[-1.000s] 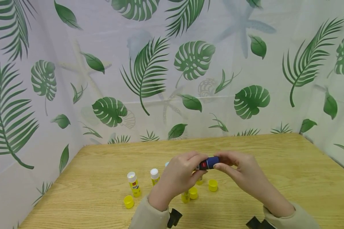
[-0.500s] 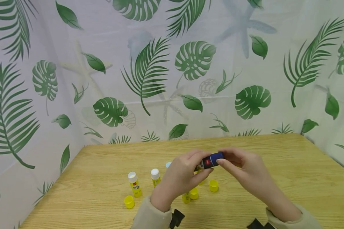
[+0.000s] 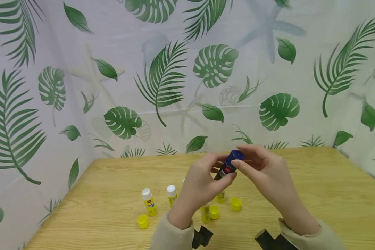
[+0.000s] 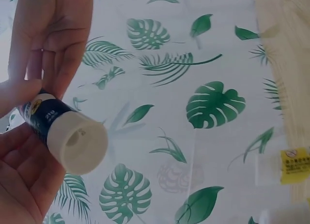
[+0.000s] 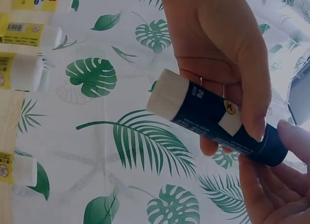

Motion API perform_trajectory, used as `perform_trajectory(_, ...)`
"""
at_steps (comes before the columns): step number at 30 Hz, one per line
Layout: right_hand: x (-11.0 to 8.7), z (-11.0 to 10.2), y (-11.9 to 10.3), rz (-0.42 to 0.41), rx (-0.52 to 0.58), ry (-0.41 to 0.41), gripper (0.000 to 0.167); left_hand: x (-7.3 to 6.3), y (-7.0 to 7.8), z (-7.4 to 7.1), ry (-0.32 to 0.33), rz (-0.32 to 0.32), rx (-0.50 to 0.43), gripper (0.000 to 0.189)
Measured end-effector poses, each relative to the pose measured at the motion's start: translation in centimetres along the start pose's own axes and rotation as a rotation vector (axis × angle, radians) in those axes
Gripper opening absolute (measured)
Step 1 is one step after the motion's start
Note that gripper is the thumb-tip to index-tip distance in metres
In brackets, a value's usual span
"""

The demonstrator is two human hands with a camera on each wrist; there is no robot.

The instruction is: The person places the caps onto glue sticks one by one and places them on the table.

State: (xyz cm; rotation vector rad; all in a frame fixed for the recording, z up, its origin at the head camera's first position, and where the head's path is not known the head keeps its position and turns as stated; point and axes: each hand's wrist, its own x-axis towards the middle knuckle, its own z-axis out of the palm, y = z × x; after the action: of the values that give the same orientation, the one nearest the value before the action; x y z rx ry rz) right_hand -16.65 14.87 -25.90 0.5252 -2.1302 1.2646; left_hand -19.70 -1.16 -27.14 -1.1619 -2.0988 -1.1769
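A: Where is the glue stick (image 3: 223,172), and what has altered?

B: Right of centre in the head view, held above the table (image 3: 118,173) by the left hand (image 3: 200,180) and the right hand (image 3: 267,170). Nearly level a second ago, it now slants, with its blue cap (image 3: 235,158) uppermost and higher in the frame.

A: The significance?

B: By judgement, a turn that presents the capped end for work. No gap is seen between blue cap and body; it appears still seated.

A: And the fingers?

B: Left: thumb and fingers curled round the dark body. Right: thumb and fingers closed to a pinch on the blue cap.

A: Containers and contents?

B: The stick's opposite end, lower left in the left wrist view, is a white base (image 4: 80,142), its face recessed around a small nub; any glue within is hidden. Yellow sticks (image 3: 149,205) stand at lower centre of the head view, partly masked by the left hand; the leftmost has a rimmed white top, its contents too small to tell. Three loose yellow caps (image 3: 143,221) lie among them; their interiors cannot be made out.

A: Outermost?

B: Beige sleeves (image 3: 172,236) at the lower edge; leaf-print cloth (image 3: 181,80) across the upper frame.
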Motion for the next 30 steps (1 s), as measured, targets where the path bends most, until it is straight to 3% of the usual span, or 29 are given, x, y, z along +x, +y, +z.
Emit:
perform_trajectory(5, 0.3, 0.3, 0.0, -0.006, 0.038, -0.001, 0.033, 0.3, 0.4, 0.0, 0.059, -0.014, -0.025, 0.027)
perform_trajectory(10, 0.5, 0.4, 0.4, -0.015, 0.037, -0.016, 0.033, 0.5, 0.2, 0.2, 0.053, 0.005, 0.033, 0.026)
perform_trajectory(16, 0.4, 0.3, 1.1, -0.031, 0.016, -0.034, 0.029, 0.5, -0.3, 0.1, -0.009, -0.001, 0.1, 0.027)
perform_trajectory(25, 0.1, -0.6, 3.2, -0.038, -0.121, -0.043, 0.031, 0.0, -1.1, -0.5, -0.15, -0.145, 0.222, 0.039)
perform_trajectory(30, -0.1, -1.4, 4.5, -0.004, -0.189, -0.056, 0.032, -0.1, -1.5, -0.5, -0.192, -0.18, 0.274, 0.042)
